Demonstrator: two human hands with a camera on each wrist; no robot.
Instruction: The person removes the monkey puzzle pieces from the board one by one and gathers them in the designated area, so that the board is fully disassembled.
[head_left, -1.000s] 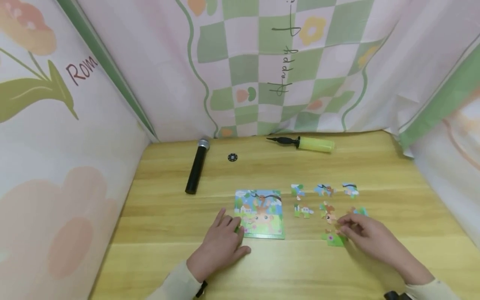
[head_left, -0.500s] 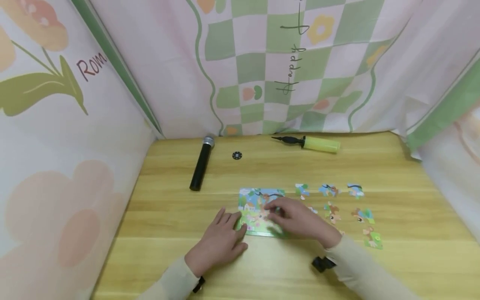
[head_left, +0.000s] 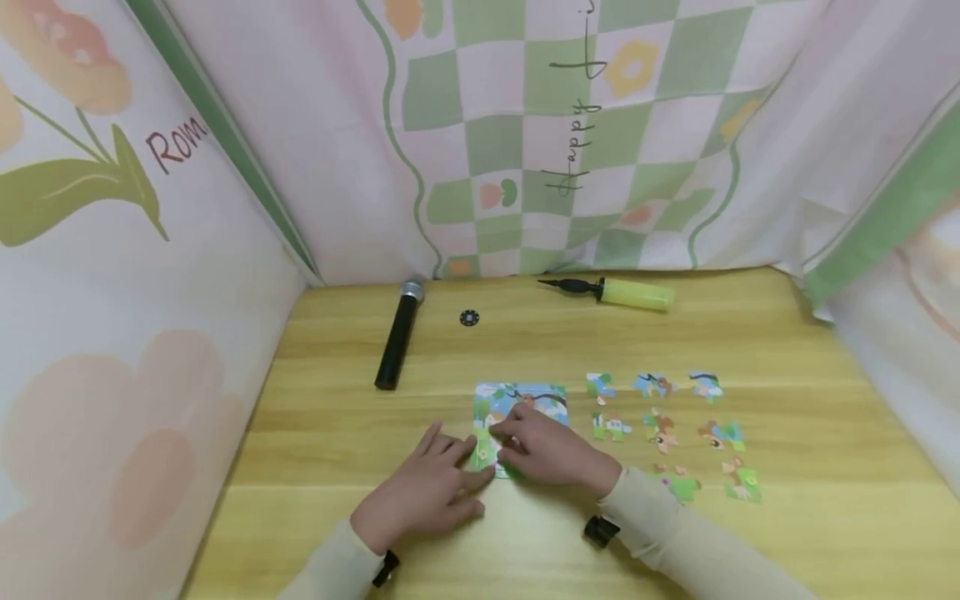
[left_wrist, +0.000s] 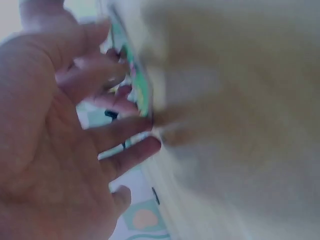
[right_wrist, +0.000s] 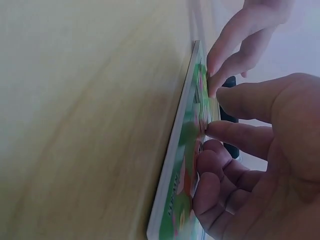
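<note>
In the head view a square puzzle board [head_left: 540, 393] with a printed cartoon picture lies on the table. The fingers of my left hand [head_left: 418, 490], mostly straight, rest along its lower left edge. My right hand [head_left: 557, 450] reaches over the board, thumb and forefinger at a green puzzle piece [head_left: 483, 450] in the lower left corner. Seen from the right wrist, the right hand [right_wrist: 270, 160] has curled fingers low against the board [right_wrist: 172, 150]. Its fingertips touch the piece; whether it is fully flat cannot be told. The right hand covers much of the board.
Several loose puzzle pieces [head_left: 611, 427] lie in rows to the right of the board. Behind stand out a black microphone [head_left: 396, 342], a round black chip [head_left: 469, 317] and a yellow hand pump [head_left: 637, 294]. Printed curtains [head_left: 495, 150] enclose the table.
My right hand has moved left from the loose pieces, across the board to its lower left corner. The left hand has stayed at the board's left edge. The view has shifted slightly.
</note>
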